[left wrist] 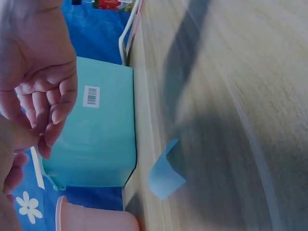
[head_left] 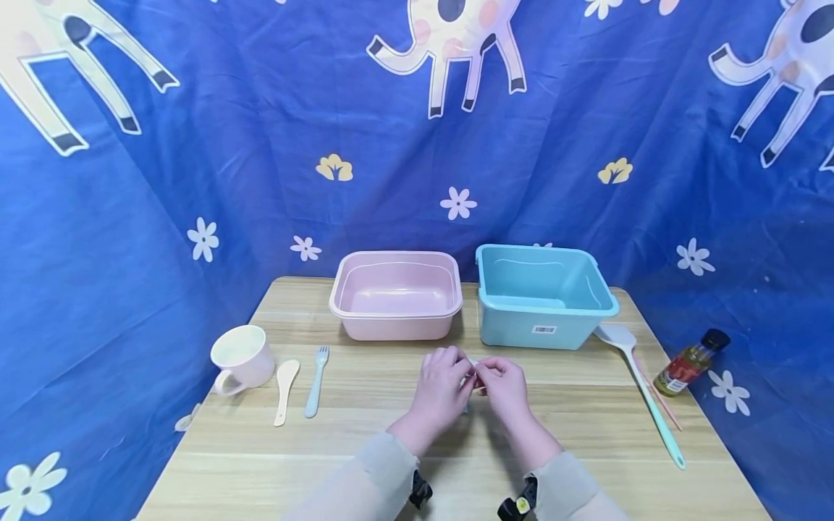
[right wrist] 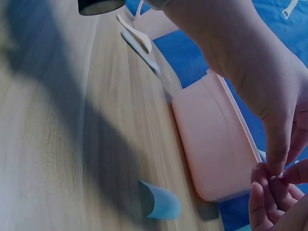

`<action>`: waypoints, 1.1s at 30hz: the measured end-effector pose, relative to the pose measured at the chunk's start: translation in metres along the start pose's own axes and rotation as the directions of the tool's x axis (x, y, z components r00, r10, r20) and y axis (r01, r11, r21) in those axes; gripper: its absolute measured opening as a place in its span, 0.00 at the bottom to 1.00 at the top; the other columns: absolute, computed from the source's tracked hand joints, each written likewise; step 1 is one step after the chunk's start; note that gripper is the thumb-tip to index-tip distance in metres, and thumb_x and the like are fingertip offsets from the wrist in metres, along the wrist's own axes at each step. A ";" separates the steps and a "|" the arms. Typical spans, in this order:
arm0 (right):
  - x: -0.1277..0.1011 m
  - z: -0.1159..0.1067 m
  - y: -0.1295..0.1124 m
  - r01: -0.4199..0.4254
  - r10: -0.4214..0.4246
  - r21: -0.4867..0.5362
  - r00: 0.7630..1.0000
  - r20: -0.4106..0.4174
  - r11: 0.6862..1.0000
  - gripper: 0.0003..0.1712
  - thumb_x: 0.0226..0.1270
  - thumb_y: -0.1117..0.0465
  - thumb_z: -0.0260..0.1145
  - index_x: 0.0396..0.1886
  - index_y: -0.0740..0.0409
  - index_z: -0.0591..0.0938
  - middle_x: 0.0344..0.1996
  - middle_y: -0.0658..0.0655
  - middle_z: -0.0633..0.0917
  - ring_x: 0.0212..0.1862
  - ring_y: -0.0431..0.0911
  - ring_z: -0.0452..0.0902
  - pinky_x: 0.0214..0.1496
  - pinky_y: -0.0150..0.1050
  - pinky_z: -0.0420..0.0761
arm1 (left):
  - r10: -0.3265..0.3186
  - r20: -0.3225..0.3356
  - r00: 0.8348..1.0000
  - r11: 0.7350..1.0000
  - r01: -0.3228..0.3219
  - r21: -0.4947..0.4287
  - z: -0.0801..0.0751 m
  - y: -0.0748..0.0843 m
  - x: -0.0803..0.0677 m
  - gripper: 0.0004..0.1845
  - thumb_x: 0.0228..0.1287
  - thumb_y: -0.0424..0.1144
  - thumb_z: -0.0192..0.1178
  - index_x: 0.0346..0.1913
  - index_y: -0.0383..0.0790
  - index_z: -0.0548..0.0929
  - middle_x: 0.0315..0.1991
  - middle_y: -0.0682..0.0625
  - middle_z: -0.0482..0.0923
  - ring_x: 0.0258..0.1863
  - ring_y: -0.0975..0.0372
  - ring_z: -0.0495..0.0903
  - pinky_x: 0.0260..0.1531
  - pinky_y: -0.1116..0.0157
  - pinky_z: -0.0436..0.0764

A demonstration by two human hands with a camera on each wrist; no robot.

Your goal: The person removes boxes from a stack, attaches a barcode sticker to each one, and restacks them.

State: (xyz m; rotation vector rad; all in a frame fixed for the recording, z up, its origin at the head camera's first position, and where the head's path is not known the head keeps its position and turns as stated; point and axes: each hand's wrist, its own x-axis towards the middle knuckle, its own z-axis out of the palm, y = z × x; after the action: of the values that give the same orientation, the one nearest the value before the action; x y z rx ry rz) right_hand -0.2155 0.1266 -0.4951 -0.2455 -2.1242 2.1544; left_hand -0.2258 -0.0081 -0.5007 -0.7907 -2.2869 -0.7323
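Note:
My left hand [head_left: 441, 387] and right hand [head_left: 504, 391] meet over the middle of the table, their fingertips pinching a small piece that shows white and reddish. The fingers hide most of it, so its kind cannot be told. In the right wrist view, a tiny white bit [right wrist: 280, 175] shows between the right hand's [right wrist: 269, 82] thumb and the other fingers. Below the hands, a curled light blue slip [left wrist: 165, 178] that looks like paper lies on the table. The right wrist view also shows this slip [right wrist: 164, 202], apart from both hands.
A pink basin [head_left: 396, 325] and a turquoise bin [head_left: 541, 329] stand at the back. On the left are a white mug [head_left: 244, 358], a spoon [head_left: 284, 387] and a blue fork [head_left: 316, 387]. A long-handled turner [head_left: 645, 391], a thin pink stick [head_left: 664, 409] and a bottle [head_left: 684, 369] lie right.

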 end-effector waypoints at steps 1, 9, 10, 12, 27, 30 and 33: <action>0.000 0.001 0.000 -0.007 0.007 0.008 1.000 0.001 1.000 0.06 0.65 0.72 0.63 0.35 0.75 0.81 0.25 0.60 0.86 0.24 0.41 0.80 0.29 0.37 0.82 | 0.007 -0.010 1.000 1.000 -0.007 0.005 0.000 -0.001 0.000 0.08 0.51 0.34 0.73 0.29 0.44 0.82 0.36 0.55 0.75 0.36 0.59 0.73 0.34 0.62 0.67; -0.003 0.005 -0.010 -0.068 0.064 0.056 0.996 0.068 0.996 0.19 0.78 0.59 0.55 0.43 0.76 0.77 0.31 0.65 0.85 0.30 0.48 0.81 0.31 0.41 0.83 | -0.304 0.023 0.952 0.913 0.298 -0.279 -0.008 -0.006 0.002 0.04 0.57 0.34 0.70 0.31 0.43 0.84 0.35 0.55 0.78 0.39 0.59 0.76 0.41 0.59 0.72; -0.004 0.005 -0.010 -0.078 0.074 0.052 0.994 0.079 0.996 0.22 0.79 0.56 0.53 0.45 0.75 0.77 0.33 0.65 0.84 0.32 0.48 0.81 0.32 0.41 0.83 | -0.401 0.049 0.915 0.840 0.389 -0.378 -0.009 -0.007 0.003 0.03 0.58 0.34 0.70 0.31 0.42 0.85 0.34 0.55 0.79 0.39 0.59 0.76 0.40 0.59 0.72; -0.004 0.005 -0.010 -0.102 0.095 0.066 0.990 0.105 0.993 0.24 0.80 0.52 0.52 0.48 0.74 0.75 0.37 0.66 0.84 0.35 0.49 0.81 0.34 0.42 0.83 | -0.578 0.132 0.805 0.595 0.527 -0.607 -0.013 -0.009 0.005 0.03 0.58 0.32 0.69 0.33 0.39 0.84 0.33 0.53 0.80 0.39 0.59 0.77 0.42 0.61 0.74; -0.001 0.012 0.003 -0.176 0.114 0.320 0.973 0.203 0.931 0.03 0.66 0.73 0.64 0.35 0.64 0.79 0.28 0.56 0.85 0.31 0.42 0.82 0.35 0.32 0.81 | -0.780 0.387 0.491 -0.027 0.592 -0.805 -0.028 -0.016 -0.004 0.03 0.62 0.30 0.66 0.38 0.35 0.84 0.32 0.55 0.79 0.37 0.63 0.74 0.38 0.63 0.67; 0.000 0.015 0.001 -0.121 0.086 0.246 0.985 0.150 0.962 0.04 0.64 0.73 0.65 0.37 0.68 0.78 0.28 0.57 0.85 0.30 0.42 0.82 0.33 0.32 0.81 | -0.795 0.360 0.489 0.010 0.602 -0.798 -0.030 -0.017 -0.008 0.11 0.60 0.30 0.68 0.44 0.30 0.82 0.33 0.54 0.81 0.36 0.64 0.76 0.40 0.66 0.70; 0.001 0.018 -0.001 -0.049 0.035 0.106 0.991 0.129 0.993 0.04 0.64 0.74 0.66 0.37 0.70 0.79 0.29 0.60 0.86 0.31 0.44 0.82 0.34 0.35 0.81 | -0.789 0.331 0.518 0.081 0.621 -0.779 -0.037 -0.020 -0.010 0.16 0.59 0.28 0.67 0.49 0.24 0.79 0.35 0.49 0.81 0.36 0.64 0.77 0.39 0.69 0.74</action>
State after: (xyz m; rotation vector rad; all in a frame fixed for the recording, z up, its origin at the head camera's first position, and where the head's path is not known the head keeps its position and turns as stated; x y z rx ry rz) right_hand -0.2195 0.1093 -0.4942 -0.1482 -2.0731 2.3610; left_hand -0.2198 -0.0488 -0.4890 0.2471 -1.9079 -2.4299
